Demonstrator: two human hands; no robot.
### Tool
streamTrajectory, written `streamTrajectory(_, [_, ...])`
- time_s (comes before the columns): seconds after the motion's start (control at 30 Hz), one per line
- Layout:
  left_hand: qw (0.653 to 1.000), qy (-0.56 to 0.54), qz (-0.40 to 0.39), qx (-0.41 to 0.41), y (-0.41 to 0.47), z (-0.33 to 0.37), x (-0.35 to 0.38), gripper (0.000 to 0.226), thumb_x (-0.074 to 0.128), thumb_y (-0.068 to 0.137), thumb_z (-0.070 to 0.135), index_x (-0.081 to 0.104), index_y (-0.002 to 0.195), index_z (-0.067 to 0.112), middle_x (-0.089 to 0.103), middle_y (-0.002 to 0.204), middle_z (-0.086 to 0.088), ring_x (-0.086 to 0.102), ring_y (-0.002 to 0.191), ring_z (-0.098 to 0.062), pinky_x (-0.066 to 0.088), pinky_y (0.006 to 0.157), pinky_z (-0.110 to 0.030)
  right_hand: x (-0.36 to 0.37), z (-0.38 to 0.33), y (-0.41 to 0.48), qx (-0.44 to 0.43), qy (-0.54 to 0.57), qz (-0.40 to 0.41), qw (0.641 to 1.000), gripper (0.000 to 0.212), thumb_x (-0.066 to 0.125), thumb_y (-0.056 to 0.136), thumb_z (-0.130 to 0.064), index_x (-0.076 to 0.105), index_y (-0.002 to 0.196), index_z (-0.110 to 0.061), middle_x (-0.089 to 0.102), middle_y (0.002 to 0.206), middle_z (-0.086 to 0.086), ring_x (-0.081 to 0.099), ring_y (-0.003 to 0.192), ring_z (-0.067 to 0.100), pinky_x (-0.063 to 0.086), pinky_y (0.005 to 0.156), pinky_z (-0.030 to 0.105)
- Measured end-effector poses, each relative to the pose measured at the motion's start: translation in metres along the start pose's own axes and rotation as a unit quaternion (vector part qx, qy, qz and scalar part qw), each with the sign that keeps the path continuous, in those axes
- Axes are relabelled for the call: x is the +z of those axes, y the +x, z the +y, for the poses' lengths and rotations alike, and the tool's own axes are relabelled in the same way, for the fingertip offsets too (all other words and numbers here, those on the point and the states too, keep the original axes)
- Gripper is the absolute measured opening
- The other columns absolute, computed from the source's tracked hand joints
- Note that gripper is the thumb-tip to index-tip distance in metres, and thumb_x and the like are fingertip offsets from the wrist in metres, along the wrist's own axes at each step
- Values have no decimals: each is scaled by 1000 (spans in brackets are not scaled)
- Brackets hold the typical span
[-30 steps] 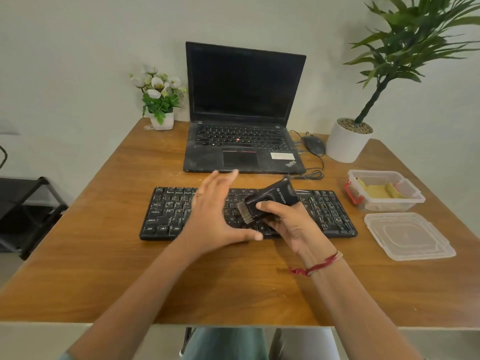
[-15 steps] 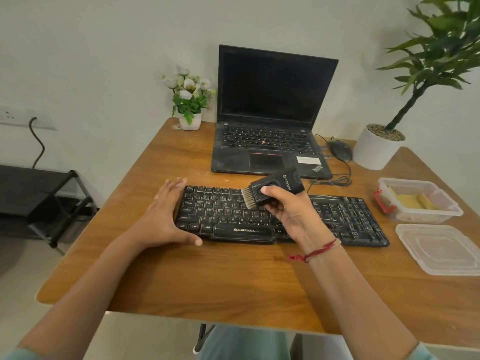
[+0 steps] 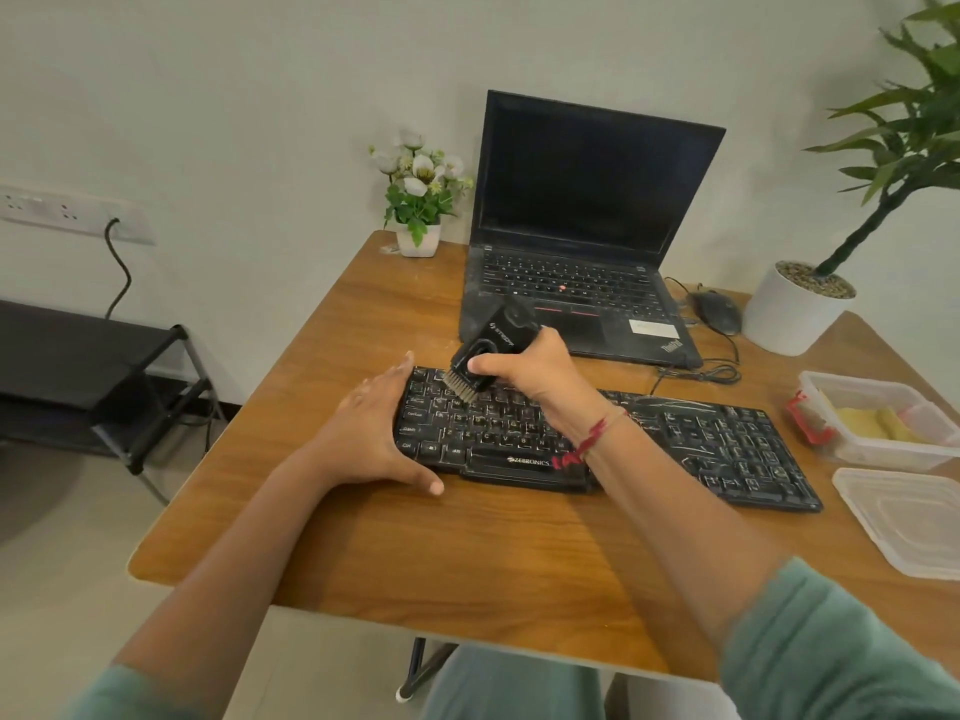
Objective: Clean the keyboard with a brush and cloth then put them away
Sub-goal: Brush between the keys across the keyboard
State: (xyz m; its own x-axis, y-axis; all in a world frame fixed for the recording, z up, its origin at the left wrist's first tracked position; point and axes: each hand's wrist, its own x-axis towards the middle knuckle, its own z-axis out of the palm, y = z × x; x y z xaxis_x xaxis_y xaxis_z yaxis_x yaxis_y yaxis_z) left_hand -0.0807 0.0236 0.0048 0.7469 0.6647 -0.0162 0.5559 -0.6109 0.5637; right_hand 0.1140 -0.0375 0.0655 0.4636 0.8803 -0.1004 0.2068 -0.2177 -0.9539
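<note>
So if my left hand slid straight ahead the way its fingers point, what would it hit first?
Mostly bare table: the left hand points past the keyboard toward the gap between the flower pot and the laptop. It might graze the laptop's left edge first, though depth is unclear.

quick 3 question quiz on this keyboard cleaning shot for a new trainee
1. True or false: the right hand grips the brush over the left part of the keyboard.
2. The left hand is: A) gripping the brush B) resting open against the keyboard's left end C) curled into a fist in the air.
3. Fill in: the yellow cloth lies in the open clear ___.
Key: 1 true; 2 B; 3 container.
</note>
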Motion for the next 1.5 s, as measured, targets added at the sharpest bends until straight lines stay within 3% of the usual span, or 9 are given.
streamTrajectory(0.13, [999, -29, -6, -25, 4, -6, -4, 149, 71, 32, 80, -4, 149, 27, 9, 157, 3, 13, 143, -20, 11, 116, -41, 9, -9, 9, -63, -146, -32, 987, 34, 83, 66, -14, 54, 79, -24, 64, 87, -3, 63, 87, 16, 55, 77, 33])
streamTrajectory(0.33, [999, 24, -34, 1, 11, -10, -6, 154, 60, 26, 89, -7, 149, 25, 8, 157, 3, 11, 142, -16, 5, 114, -37, 15, -17, 20, -90, -231, -111, 962, 36, 82, 63, -16, 62, 93, -12, 70, 94, 8, 67, 87, 22, 58, 75, 39])
streamTrajectory(0.47, [998, -24, -50, -3, 11, -11, -10, 156, 66, 26, 85, -14, 148, 28, 14, 156, 4, 15, 141, -17, 9, 116, -40, 18, -25, 29, -99, -264, -73, 957, 36, 80, 65, -18, 65, 96, -8, 67, 89, 1, 62, 82, 13, 51, 60, 19])
streamTrajectory(0.63, [993, -87, -82, 18, 13, -15, -16, 151, 84, 38, 63, -22, 142, 40, 11, 154, 13, 19, 139, -12, 18, 116, -42, 35, -21, 25, -73, -211, -109, 968, 38, 83, 61, -16, 65, 95, -9, 68, 90, 4, 65, 85, 16, 57, 71, 31])
streamTrajectory(0.87, [980, -140, -142, -17, 15, -22, -22, 156, 90, 40, 51, -32, 136, 44, 1, 156, 15, 10, 142, -9, 16, 118, -39, 34, -29, 33, -131, -308, -43, 941, 27, 79, 63, -24, 59, 78, -14, 61, 81, -1, 58, 80, 14, 44, 57, 21])
streamTrajectory(1.0, [984, -133, -117, -6, 16, -22, -22, 155, 89, 35, 56, -22, 141, 44, 0, 155, 17, 15, 141, -11, 20, 117, -42, 44, -22, 24, -67, -216, -134, 965, 36, 82, 61, -17, 65, 91, -12, 69, 88, 4, 66, 84, 17, 59, 70, 33])
streamTrajectory(1.17, [988, -110, -105, -8, 15, -22, -18, 155, 87, 36, 60, -30, 137, 44, 9, 155, 14, 15, 142, -14, 15, 117, -45, 34, -28, 29, -111, -274, -55, 954, 29, 80, 65, -20, 59, 85, -12, 62, 86, 1, 58, 79, 12, 48, 61, 22])
streamTrajectory(1.37, [990, -108, -88, 4, 14, -19, -20, 150, 85, 33, 66, -15, 142, 45, 23, 151, 9, 28, 136, -16, 25, 113, -47, 43, -24, 25, -86, -258, -134, 953, 39, 81, 62, -19, 63, 95, -9, 68, 91, 4, 65, 84, 17, 57, 69, 30])
streamTrajectory(1.5, [991, -99, -93, -10, 14, -19, -19, 154, 85, 36, 64, -29, 138, 44, 15, 155, 8, 19, 140, -17, 18, 116, -47, 34, -28, 33, -115, -287, -55, 949, 30, 79, 65, -20, 63, 87, -8, 65, 88, 3, 61, 83, 16, 53, 66, 26])
